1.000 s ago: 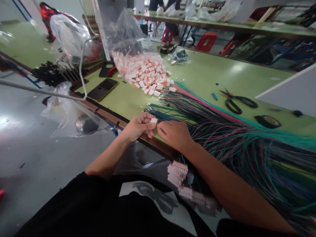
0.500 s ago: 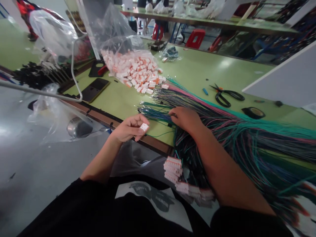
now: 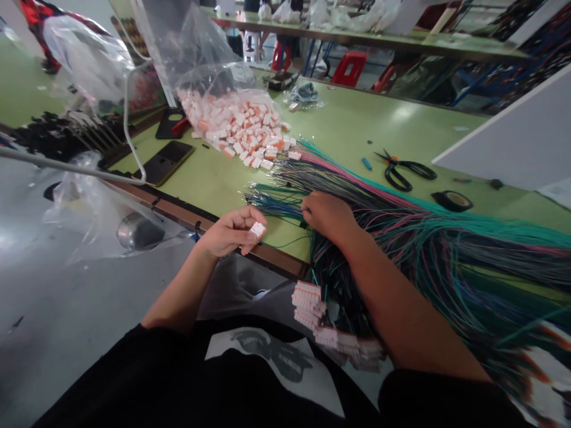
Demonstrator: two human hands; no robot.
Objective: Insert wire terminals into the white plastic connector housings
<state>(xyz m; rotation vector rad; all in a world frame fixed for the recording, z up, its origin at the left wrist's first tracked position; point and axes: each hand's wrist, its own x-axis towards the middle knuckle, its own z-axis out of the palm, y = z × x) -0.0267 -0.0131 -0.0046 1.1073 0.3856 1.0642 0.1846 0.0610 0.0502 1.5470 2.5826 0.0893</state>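
The connector [image 3: 257, 229] is pinched in the left hand [image 3: 232, 232], at the counter's [image 3: 203, 193] near edge! The right hand [image 3: 329, 214] is curled at the wires [image 3: 283, 208], grip hidden; with them crossed, neighbours could be snagged if pulled.

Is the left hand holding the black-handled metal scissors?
No, the left hand pinches a small white plastic connector, while the black-handled metal scissors lie on the green tabletop.
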